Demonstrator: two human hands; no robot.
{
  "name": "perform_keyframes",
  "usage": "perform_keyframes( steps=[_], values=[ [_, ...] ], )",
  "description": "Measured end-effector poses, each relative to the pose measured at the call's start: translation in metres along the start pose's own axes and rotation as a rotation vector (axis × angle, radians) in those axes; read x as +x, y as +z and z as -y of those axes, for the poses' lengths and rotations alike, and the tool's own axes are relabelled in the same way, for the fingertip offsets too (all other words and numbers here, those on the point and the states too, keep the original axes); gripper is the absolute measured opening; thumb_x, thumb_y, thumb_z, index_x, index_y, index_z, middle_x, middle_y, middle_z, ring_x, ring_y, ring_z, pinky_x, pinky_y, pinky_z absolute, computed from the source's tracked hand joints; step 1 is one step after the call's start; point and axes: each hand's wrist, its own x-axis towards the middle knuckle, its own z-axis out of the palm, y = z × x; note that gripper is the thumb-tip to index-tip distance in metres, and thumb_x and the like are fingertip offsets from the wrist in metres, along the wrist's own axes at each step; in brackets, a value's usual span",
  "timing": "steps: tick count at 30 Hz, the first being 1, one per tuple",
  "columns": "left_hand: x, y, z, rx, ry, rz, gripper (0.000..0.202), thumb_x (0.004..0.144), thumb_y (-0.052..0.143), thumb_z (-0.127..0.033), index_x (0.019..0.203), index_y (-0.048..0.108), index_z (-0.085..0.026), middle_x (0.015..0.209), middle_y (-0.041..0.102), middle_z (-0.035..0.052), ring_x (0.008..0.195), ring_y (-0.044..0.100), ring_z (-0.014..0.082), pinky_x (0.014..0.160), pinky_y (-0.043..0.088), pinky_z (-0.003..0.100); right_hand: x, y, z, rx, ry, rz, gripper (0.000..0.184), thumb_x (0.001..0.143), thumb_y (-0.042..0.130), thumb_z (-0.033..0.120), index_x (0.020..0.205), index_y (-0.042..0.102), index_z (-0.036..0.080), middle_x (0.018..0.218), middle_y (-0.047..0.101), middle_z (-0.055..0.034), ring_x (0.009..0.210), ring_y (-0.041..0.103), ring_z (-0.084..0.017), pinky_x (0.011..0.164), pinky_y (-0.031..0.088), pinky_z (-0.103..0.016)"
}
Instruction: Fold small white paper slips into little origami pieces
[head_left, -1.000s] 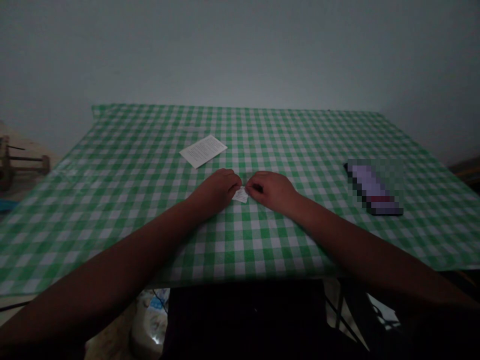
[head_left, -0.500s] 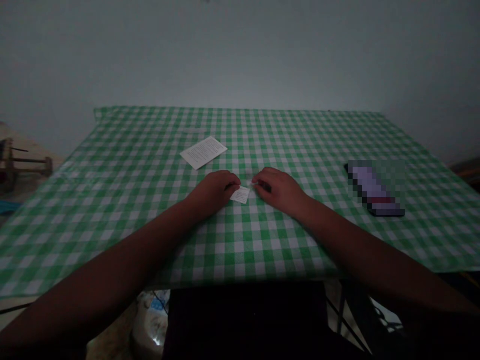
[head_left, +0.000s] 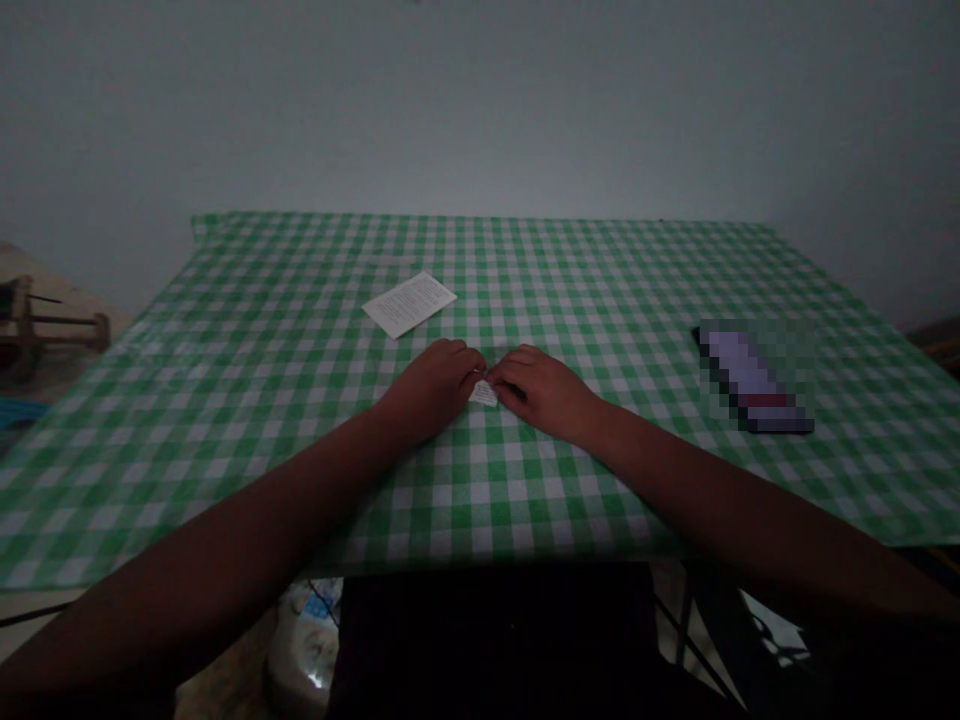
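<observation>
A small white paper slip (head_left: 484, 394) lies on the green gingham tablecloth (head_left: 600, 280) between my hands, partly covered by my fingers. My left hand (head_left: 435, 388) has its curled fingertips at the slip's left side. From the other side, my right hand (head_left: 541, 390) presses its fingertips against the right edge. Whether the slip is folded is hard to tell in this dim light. A larger printed white sheet (head_left: 409, 304) lies flat beyond my left hand, touching neither hand.
A pixelated dark phone-shaped object (head_left: 752, 382) lies on the cloth at the right. A wooden frame (head_left: 30, 330) stands on the floor at far left. Below the table's near edge are a plastic bag (head_left: 304, 640) and a metal table leg (head_left: 682, 610).
My right hand has moved left, and its fingertips now meet the slip. Less of the slip shows between my hands. The printed sheet has not shifted on the cloth.
</observation>
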Motion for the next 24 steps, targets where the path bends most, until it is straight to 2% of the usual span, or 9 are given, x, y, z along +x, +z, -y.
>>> perform_keyframes(
  steps=[6,10,15,17,20,22,24],
  values=[
    [0.0,0.001,0.007,0.006,0.02,-0.033,0.014,0.096,0.056,-0.02,0.097,0.07,-0.017,0.101,0.065,0.009,0.097,0.057,0.0234,0.091,0.046,0.039,-0.001,-0.005,0.0,0.064,0.012,0.017,0.009,0.095,0.06,0.019,0.101,0.066,0.019,0.097,0.071,-0.0077,0.097,0.06,-0.024,0.091,0.049,-0.04],
    [0.003,-0.005,0.011,-0.015,0.065,0.054,0.018,0.098,0.055,-0.022,0.096,0.071,-0.015,0.1,0.068,0.0091,0.095,0.059,0.0222,0.091,0.046,0.038,-0.002,-0.01,0.003,0.081,0.021,0.056,0.012,0.093,0.063,0.023,0.105,0.065,0.02,0.102,0.07,-0.0074,0.1,0.059,-0.024,0.095,0.048,-0.042],
    [-0.001,-0.018,0.013,-0.062,0.089,0.142,0.018,0.095,0.061,-0.026,0.105,0.073,-0.017,0.108,0.069,0.0089,0.103,0.06,0.023,0.096,0.046,0.04,-0.004,-0.016,0.004,0.137,0.027,0.071,0.023,0.084,0.069,0.021,0.106,0.063,0.021,0.104,0.069,-0.0074,0.102,0.059,-0.025,0.096,0.047,-0.042],
    [-0.003,-0.021,0.014,-0.075,0.088,0.154,0.019,0.093,0.063,-0.025,0.107,0.073,-0.018,0.111,0.068,0.0086,0.106,0.061,0.0232,0.097,0.046,0.04,-0.003,-0.015,0.003,0.176,0.033,0.059,0.02,0.086,0.066,0.02,0.106,0.063,0.021,0.104,0.069,-0.0067,0.102,0.059,-0.024,0.094,0.047,-0.041],
    [-0.004,-0.022,0.014,-0.077,0.072,0.155,0.018,0.092,0.065,-0.026,0.107,0.074,-0.02,0.112,0.069,0.0075,0.107,0.061,0.023,0.098,0.046,0.04,0.001,-0.009,0.002,0.153,0.081,0.028,0.007,0.095,0.059,0.026,0.094,0.063,0.021,0.095,0.068,-0.0057,0.093,0.06,-0.021,0.088,0.046,-0.038],
    [-0.003,-0.021,0.013,-0.068,0.054,0.154,0.018,0.091,0.066,-0.028,0.107,0.073,-0.022,0.111,0.07,0.0062,0.106,0.061,0.0228,0.098,0.046,0.041,0.004,-0.004,0.003,0.097,0.113,0.023,0.014,0.096,0.06,0.031,0.087,0.061,0.02,0.089,0.066,-0.0055,0.088,0.058,-0.021,0.084,0.046,-0.037],
    [-0.003,-0.021,0.013,-0.058,0.038,0.161,0.019,0.09,0.067,-0.028,0.107,0.073,-0.023,0.113,0.069,0.005,0.108,0.061,0.0226,0.099,0.045,0.04,0.006,-0.002,0.003,0.084,0.112,0.039,0.013,0.094,0.063,0.031,0.088,0.061,0.02,0.09,0.066,-0.0056,0.088,0.058,-0.021,0.084,0.045,-0.037]
  ],
)
